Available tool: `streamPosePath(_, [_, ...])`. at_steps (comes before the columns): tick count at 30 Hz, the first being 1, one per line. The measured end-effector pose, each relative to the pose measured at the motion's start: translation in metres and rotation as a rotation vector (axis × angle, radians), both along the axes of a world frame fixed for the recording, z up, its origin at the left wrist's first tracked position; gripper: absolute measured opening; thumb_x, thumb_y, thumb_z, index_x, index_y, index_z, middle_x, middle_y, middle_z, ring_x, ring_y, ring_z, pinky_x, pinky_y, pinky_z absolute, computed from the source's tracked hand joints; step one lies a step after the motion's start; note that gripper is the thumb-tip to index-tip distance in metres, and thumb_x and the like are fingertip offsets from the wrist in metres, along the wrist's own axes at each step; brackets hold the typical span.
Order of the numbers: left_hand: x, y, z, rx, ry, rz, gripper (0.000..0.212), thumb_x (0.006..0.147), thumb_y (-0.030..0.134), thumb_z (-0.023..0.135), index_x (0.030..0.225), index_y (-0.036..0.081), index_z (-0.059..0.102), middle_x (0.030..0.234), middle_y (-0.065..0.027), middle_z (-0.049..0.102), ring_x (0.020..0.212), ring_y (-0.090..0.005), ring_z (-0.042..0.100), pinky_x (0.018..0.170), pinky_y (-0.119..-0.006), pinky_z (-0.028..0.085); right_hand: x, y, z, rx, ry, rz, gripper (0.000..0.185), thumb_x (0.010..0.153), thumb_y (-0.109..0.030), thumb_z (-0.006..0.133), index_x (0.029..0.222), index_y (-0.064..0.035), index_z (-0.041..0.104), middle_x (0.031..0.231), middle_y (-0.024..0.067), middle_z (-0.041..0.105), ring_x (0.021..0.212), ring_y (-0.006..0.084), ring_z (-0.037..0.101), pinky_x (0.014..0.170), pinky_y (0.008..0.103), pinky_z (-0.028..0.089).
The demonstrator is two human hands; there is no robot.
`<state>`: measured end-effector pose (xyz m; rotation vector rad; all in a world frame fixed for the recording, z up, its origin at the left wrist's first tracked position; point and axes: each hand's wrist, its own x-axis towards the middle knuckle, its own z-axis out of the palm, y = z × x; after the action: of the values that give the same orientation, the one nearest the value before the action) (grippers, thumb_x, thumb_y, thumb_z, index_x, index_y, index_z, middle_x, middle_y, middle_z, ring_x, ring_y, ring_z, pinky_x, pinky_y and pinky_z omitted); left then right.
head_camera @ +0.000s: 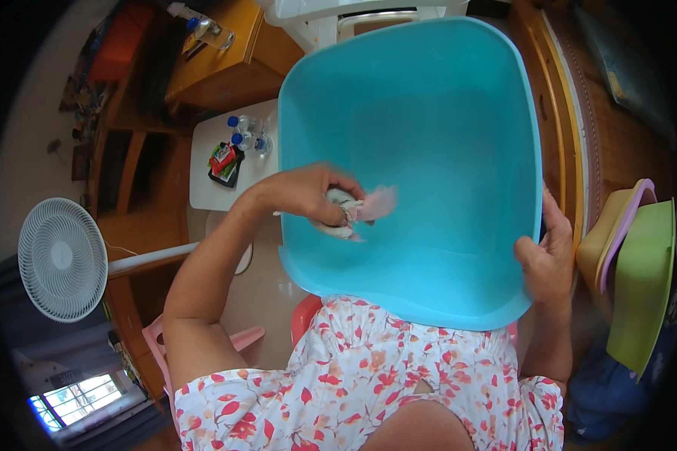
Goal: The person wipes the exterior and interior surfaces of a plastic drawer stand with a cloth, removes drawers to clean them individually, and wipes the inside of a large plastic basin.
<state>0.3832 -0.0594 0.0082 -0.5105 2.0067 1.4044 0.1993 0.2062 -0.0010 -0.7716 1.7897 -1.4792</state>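
A large turquoise plastic tub [429,135], its open side facing me, rests against my lap and fills the middle of the view. My left hand [316,194] is over the tub's left part, closed around a crumpled cloth [341,217], whitish and pink; the pink part is blurred, and whether it touches the tub wall cannot be told. On the right, my right hand [544,253] grips the tub's right side, thumb over the rim and fingers on the outside.
At left, a white table [203,186] holds plastic bottles [248,132] and colourful packets [224,160]. A white fan [62,259] stands further left. Yellow and green plastic tubs [646,282] are at right. Another bottle [214,34] is on a wooden cabinet [231,73]. A pink chair [158,349] stands beside my left arm.
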Motion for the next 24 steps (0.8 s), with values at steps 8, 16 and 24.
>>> streamPosePath(8, [0.014, 0.029, -0.064, -1.063, 0.507, -0.583, 0.045, 0.062, -0.010, 0.049, 0.107, -0.005, 0.048, 0.105, -0.0213, 0.048, 0.100, -0.0355, 0.047, 0.088, -0.044, 0.036, 0.000, 0.003, -0.001, -0.041, -0.050, 0.021, 0.065, 0.061, 0.006, 0.037, 0.126, 0.0059, 0.038, 0.110, 0.0125, 0.054, 0.103, 0.0173, 0.050, 0.091, 0.0256, 0.035])
streamPosePath(16, [0.035, 0.077, -0.112, -0.326, -0.005, -0.295, 0.028, 0.067, -0.004, 0.048, 0.094, -0.004, 0.053, 0.093, -0.0231, 0.056, 0.094, -0.0393, 0.051, 0.091, -0.054, 0.027, 0.005, 0.005, 0.000, -0.030, -0.069, 0.014, 0.063, 0.064, 0.007, 0.039, 0.127, 0.0065, 0.037, 0.118, 0.0139, 0.050, 0.111, 0.0177, 0.046, 0.094, 0.0256, 0.031])
streamPosePath(24, [-0.010, 0.105, -0.116, -0.152, 0.097, 0.006, 0.025, 0.068, 0.006, 0.056, 0.091, -0.005, 0.056, 0.086, -0.0230, 0.059, 0.080, -0.0334, 0.059, 0.070, -0.037, 0.046, 0.006, 0.002, 0.004, -0.076, -0.150, -0.015, 0.064, 0.062, 0.009, 0.037, 0.127, 0.0075, 0.036, 0.120, 0.0137, 0.049, 0.112, 0.0170, 0.044, 0.095, 0.0250, 0.030])
